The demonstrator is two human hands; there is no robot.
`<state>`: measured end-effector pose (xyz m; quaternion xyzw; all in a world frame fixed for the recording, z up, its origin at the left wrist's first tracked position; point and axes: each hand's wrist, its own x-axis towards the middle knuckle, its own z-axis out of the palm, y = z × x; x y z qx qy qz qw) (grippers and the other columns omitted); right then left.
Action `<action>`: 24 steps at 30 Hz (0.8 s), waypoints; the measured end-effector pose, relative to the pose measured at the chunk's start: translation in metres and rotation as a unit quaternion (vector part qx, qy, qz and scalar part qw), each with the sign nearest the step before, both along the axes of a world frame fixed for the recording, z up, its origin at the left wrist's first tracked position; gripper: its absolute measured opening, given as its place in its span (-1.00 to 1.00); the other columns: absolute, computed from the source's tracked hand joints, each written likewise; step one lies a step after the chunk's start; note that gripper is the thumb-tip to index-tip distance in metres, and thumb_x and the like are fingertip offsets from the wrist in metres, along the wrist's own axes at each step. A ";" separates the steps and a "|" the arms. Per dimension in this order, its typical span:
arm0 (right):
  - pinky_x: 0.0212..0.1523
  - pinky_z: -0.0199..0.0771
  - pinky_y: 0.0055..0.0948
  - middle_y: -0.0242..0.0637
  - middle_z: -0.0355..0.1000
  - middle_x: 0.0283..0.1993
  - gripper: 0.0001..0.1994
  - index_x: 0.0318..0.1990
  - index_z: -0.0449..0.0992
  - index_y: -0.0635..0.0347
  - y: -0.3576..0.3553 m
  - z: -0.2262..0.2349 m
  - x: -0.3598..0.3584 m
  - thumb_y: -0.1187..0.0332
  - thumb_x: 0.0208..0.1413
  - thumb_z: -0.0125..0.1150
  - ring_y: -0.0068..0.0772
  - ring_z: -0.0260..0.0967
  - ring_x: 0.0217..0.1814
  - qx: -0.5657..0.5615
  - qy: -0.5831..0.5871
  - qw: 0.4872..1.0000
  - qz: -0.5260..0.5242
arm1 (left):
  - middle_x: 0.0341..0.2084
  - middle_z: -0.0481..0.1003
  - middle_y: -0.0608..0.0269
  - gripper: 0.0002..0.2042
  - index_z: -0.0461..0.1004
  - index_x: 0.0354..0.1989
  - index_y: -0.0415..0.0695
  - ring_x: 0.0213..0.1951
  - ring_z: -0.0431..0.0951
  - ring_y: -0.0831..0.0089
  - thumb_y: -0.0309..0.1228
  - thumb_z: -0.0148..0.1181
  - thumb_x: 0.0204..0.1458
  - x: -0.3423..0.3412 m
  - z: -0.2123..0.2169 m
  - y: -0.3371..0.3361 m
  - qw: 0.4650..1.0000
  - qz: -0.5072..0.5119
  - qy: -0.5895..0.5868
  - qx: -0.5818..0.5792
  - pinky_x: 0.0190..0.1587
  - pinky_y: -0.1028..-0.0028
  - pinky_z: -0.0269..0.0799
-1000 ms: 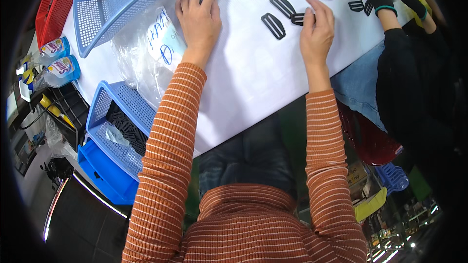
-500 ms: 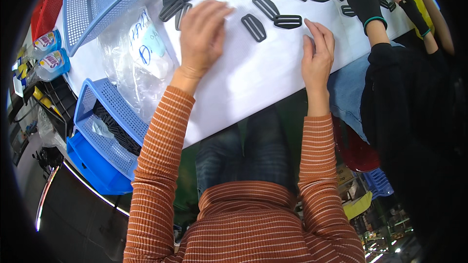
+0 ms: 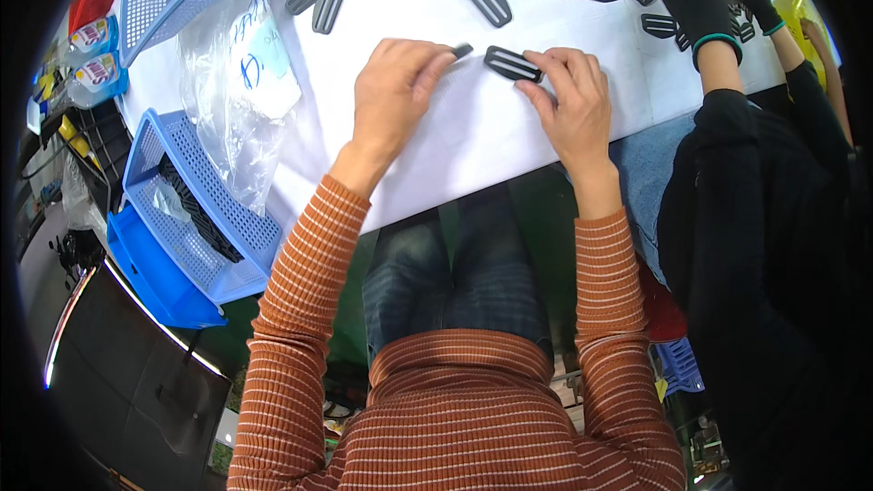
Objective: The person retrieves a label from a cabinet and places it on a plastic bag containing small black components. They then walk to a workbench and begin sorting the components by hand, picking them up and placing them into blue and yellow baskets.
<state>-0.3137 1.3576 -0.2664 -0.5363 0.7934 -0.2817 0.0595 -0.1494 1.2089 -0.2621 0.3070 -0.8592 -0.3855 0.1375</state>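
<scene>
The dark slotted buckle [image 3: 512, 64] lies flat on the white tabletop [image 3: 473, 141] at upper centre of the frame, and handling it well probably means keeping it flat while both hands work from opposite ends. The right hand [image 3: 573, 105] pinches the buckle's right end, fingers [image 3: 546, 62] closed on it; the left hand [image 3: 396, 91] is curled, its fingers nipping a small dark piece [image 3: 462, 51] just left of the buckle. More buckles [image 3: 486, 0] lie above, a blue basket [image 3: 195, 209] at left
</scene>
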 end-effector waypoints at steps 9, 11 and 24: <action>-0.25 0.23 -0.37 -0.39 0.36 -0.26 -0.69 -0.20 0.53 0.09 0.004 0.006 0.021 0.32 -0.18 0.35 -0.35 0.29 -0.20 0.008 -0.035 0.999 0.033 | -0.19 0.49 -0.11 -0.60 0.33 -0.03 -0.39 -0.25 0.59 0.27 -0.25 -0.18 0.23 0.016 0.038 0.036 0.748 0.230 0.151 0.604 -0.26 0.50 0.55; -0.25 0.25 -0.36 -0.37 0.37 -0.26 -0.73 -0.20 0.54 0.11 0.001 0.003 0.018 0.31 -0.12 0.31 -0.33 0.30 -0.20 -0.008 -0.040 0.999 0.015 | -0.18 0.48 -0.14 -0.60 0.32 -0.02 -0.41 -0.24 0.59 0.25 -0.26 -0.20 0.23 0.020 0.040 0.039 0.742 0.228 0.163 0.609 -0.24 0.48 0.56; -0.20 0.31 -0.34 -0.35 0.34 -0.27 -0.63 -0.16 0.54 0.14 -0.058 -0.016 0.008 0.23 -0.17 0.37 -0.31 0.29 -0.20 -0.032 0.030 0.997 -0.070 | -0.17 0.49 -0.10 -0.60 0.34 -0.02 -0.38 -0.22 0.58 0.25 -0.24 -0.21 0.23 0.025 0.026 0.018 0.752 0.214 0.149 0.605 -0.20 0.45 0.54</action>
